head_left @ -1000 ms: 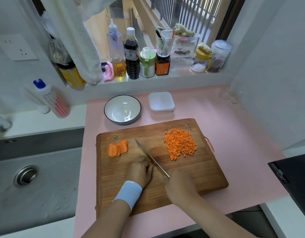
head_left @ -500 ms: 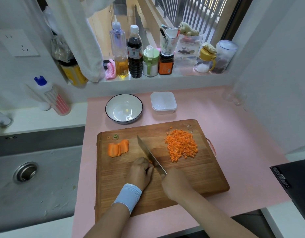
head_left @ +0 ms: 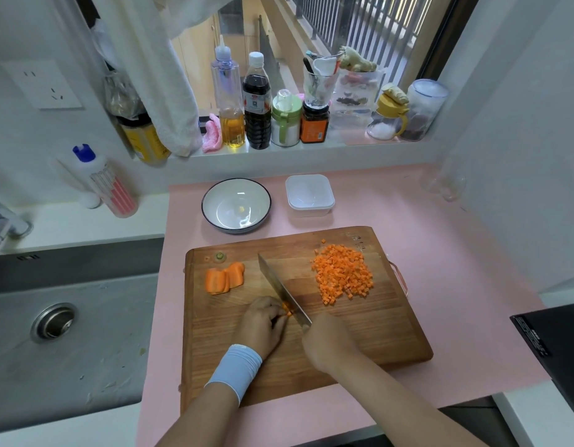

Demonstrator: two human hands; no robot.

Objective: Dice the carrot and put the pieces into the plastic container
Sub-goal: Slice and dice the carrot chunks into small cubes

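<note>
On the cutting board [head_left: 360, 333], the knife [head_left: 281, 287] gripped by the right hand [head_left: 327, 343] has advanced through carrot strips [head_left: 287, 308] the left hand [head_left: 261, 324] pinches, nearly done.

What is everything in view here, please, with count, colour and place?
Board: one, wooden, on the mat.
Mat: one, pink, under the board.
Dice: one heap, orange, board's right.
Slices: a few, orange, board's left.
Knife: one, steel, over the board's middle.
Container: one, white, behind the board.
Bowl: one, white, left of the container.
Sink: one, grey, far left.
Bottles: several, mixed, on the sill.
Left hand: one, holds a carrot piece at the knife.
Right hand: one, grips the knife.
</note>
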